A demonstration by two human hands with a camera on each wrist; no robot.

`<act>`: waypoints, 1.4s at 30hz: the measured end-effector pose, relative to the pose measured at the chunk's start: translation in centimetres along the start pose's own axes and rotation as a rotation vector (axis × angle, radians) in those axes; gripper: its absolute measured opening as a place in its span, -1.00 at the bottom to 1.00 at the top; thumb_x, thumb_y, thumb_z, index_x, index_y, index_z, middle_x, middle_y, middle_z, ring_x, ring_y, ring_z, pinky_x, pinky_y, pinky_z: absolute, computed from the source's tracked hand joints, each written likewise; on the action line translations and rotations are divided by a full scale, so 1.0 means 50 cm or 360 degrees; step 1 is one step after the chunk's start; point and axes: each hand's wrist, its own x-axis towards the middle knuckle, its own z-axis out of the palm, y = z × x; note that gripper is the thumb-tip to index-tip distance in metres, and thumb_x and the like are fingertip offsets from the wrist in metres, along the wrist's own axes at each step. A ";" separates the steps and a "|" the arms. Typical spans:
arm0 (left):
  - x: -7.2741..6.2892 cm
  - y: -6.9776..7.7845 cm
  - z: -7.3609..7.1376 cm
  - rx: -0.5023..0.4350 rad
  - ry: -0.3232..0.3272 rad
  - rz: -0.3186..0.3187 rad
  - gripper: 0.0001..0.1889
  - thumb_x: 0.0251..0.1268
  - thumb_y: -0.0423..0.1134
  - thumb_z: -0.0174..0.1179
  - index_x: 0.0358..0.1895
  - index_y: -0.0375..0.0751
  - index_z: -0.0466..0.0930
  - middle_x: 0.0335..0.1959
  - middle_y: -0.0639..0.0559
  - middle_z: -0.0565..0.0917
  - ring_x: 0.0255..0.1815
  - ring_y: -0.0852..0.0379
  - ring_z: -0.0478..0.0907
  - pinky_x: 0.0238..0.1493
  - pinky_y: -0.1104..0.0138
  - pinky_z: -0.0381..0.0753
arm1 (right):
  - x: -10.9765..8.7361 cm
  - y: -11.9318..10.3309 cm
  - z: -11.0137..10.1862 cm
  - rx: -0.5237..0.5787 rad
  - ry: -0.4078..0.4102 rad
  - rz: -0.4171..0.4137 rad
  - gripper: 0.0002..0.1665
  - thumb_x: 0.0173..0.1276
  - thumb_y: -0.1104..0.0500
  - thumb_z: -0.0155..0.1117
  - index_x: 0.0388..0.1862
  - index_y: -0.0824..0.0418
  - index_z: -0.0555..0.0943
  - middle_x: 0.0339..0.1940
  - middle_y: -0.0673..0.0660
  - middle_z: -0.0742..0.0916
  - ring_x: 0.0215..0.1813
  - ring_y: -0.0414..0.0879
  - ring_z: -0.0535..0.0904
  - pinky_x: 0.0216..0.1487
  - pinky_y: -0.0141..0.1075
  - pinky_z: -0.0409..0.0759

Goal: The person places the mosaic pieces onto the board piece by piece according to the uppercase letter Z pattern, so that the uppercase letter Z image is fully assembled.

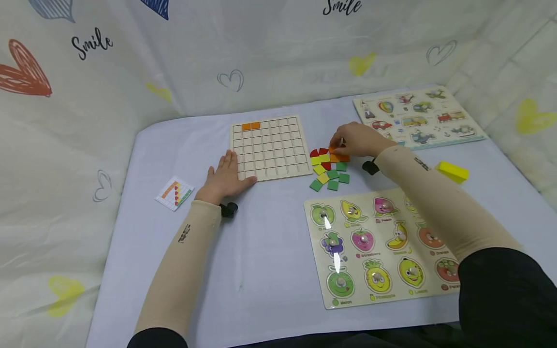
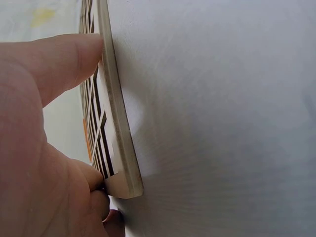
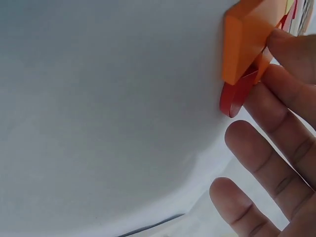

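A wooden grid board (image 1: 271, 150) lies on the table, with two orange square tiles (image 1: 251, 126) side by side in its top row. My left hand (image 1: 224, 179) rests at the board's near left corner, fingers straight along the left side. In the left wrist view its thumb (image 2: 74, 61) touches the board's edge (image 2: 121, 133). To the right of the board, my right hand (image 1: 359, 140) pinches an orange tile between thumb and forefinger at a loose pile of red, yellow, orange and green tiles (image 1: 332, 174). A red rounded piece (image 3: 234, 98) shows beside the orange tile (image 3: 247, 37) near the fingers.
A small pattern card (image 1: 175, 193) lies left of my left hand. A fruit puzzle board (image 1: 311, 241) is at the front right, partly under my right arm. Farther back is a vehicle puzzle board (image 1: 435, 108). A yellow block (image 1: 452, 172) sits at the right.
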 end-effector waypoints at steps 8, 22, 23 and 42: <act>-0.004 0.002 -0.002 -0.0016 -0.0001 -0.0003 0.17 0.47 0.41 -0.06 0.66 -0.36 -0.51 0.73 -0.20 -0.46 0.78 -0.18 -0.43 0.69 -0.28 -0.29 | -0.003 -0.002 -0.001 -0.0045 0.0008 -0.0003 -0.66 0.42 0.09 0.42 0.09 0.19 0.78 0.04 0.19 0.77 0.05 0.07 0.61 0.21 0.00 0.64; -0.002 -0.007 0.003 -0.0011 0.0031 -0.0016 0.17 0.46 0.41 -0.04 0.67 -0.33 -0.49 0.74 -0.18 -0.44 0.79 -0.17 -0.40 0.70 -0.26 -0.29 | 0.070 -0.018 -0.009 0.0104 0.0085 0.0012 -0.62 0.46 0.04 0.37 0.16 0.18 0.75 0.17 0.24 0.71 0.09 0.13 0.54 0.24 0.02 0.61; -0.002 -0.007 0.004 -0.0010 0.0034 -0.0017 0.17 0.46 0.41 -0.03 0.67 -0.33 -0.49 0.74 -0.18 -0.44 0.79 -0.17 -0.40 0.70 -0.25 -0.28 | 0.078 -0.022 -0.010 0.0104 0.0100 0.0001 -0.62 0.46 0.04 0.37 0.16 0.18 0.75 0.18 0.24 0.71 0.11 0.14 0.54 0.28 0.04 0.59; -0.005 -0.006 0.007 -0.0041 0.0078 -0.0026 0.15 0.45 0.41 0.00 0.70 -0.29 -0.39 0.76 -0.13 -0.38 0.79 -0.13 -0.36 0.71 -0.23 -0.26 | 0.225 -0.142 -0.016 0.0170 0.0193 -0.0118 -0.63 0.52 0.10 0.32 0.22 0.19 0.72 0.24 0.22 0.73 0.30 0.15 0.56 0.37 0.05 0.54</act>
